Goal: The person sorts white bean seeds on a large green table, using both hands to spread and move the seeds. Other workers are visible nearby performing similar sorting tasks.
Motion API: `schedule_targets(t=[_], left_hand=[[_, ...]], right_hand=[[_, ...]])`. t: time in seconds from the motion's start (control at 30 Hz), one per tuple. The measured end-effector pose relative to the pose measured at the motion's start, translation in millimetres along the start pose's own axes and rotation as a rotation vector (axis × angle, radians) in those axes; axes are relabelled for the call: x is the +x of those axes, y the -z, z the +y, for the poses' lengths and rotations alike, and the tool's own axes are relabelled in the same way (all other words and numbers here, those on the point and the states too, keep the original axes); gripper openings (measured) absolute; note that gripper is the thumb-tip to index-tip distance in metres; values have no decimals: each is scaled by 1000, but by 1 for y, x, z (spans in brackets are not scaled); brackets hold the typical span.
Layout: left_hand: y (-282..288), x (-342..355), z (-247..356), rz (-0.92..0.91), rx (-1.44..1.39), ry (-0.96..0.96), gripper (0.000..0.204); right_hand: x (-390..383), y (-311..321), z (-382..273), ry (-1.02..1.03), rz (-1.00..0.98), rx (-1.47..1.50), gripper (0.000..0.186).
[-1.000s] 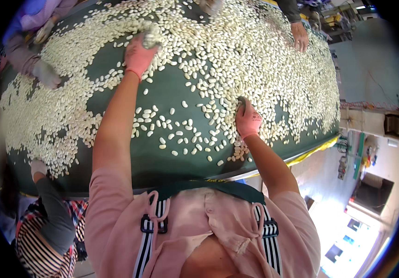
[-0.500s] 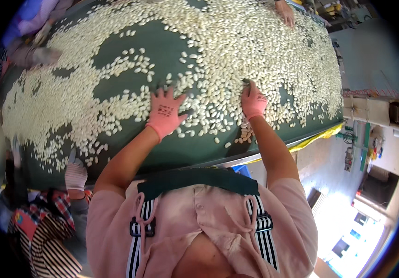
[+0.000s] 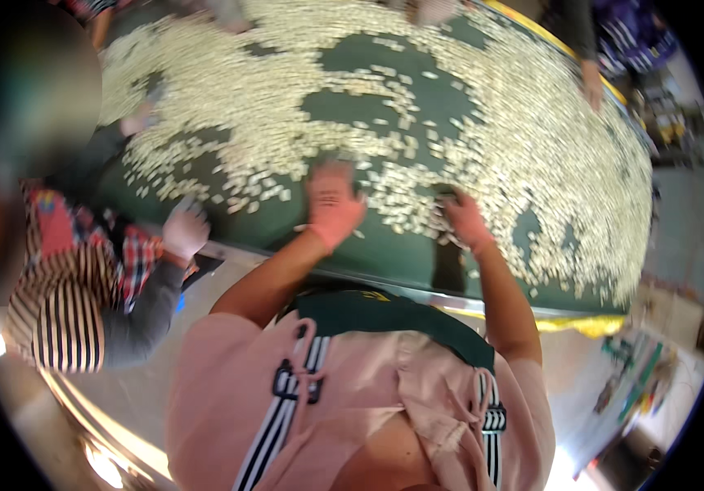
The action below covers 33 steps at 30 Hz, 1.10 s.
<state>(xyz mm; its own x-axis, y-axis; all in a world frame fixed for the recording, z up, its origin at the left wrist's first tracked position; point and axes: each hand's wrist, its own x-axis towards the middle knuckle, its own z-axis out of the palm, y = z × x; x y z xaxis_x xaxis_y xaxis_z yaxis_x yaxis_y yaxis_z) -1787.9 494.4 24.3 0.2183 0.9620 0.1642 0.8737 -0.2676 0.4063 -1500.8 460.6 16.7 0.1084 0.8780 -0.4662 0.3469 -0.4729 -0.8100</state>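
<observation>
A thick scatter of white beans covers the green tabletop, with bare green patches among them. My left hand, in a pink glove with dark fingertips, lies low over the table at the near edge of the beans. Its fingers stretch forward and its thumb stands apart; the fingertips are blurred. To its right, my right hand, gloved alike, is at a small heap of beans. Its dark fingertips are smeared, so whether they hold any bean does not show.
At the left, a co-worker in a striped top has a gloved hand at the table edge. Other people's hands reach in from the far side, one bare hand at far right. Yellow sheeting hangs along the near right edge.
The view has swung, so the table and co-workers appear farther right. My left hand's spread fingers are now closer together. The co-worker's gloved hand at left has come back from the beans.
</observation>
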Motion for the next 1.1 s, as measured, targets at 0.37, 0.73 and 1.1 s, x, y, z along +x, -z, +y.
schedule_targets(t=[0.37,0.73,1.1], left_hand=[[50,36,-128,402,70,580,65],[40,124,-149,341,-612,306,42],[40,198,-167,-131,-975,374,64]], right_hand=[[-33,-72,-36,670,6,-437,30],[21,-118,-59,318,552,-643,34],[45,-110,-39,201,629,-788,32]])
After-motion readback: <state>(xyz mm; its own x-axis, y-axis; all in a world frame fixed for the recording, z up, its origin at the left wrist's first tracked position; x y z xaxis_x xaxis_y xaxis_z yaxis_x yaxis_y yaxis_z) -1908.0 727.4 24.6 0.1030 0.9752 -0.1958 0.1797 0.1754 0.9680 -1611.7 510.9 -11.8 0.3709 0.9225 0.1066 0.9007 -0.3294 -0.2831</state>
